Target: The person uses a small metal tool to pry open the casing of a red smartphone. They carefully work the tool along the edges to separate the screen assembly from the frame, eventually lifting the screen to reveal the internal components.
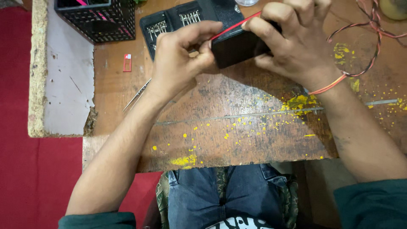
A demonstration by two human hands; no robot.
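Observation:
Both hands hold a black slab-shaped phone (235, 47) above a worn wooden table (237, 131). My left hand (180, 59) pinches its left edge, thumb and fingers closed on the corner. My right hand (292, 40) wraps over the right part of the phone from above. A thin red strip (234, 26) runs along the phone's upper edge between the two hands. A red thread band (326, 87) circles my right wrist.
An open black case of small screwdriver bits (186, 19) lies behind the hands. A black mesh basket (99, 19) stands at the far left. Metal tweezers (135, 96), a small red tray (127, 62), twisted red-black wires (369, 34) and yellow paint spots (299, 102) are on the table.

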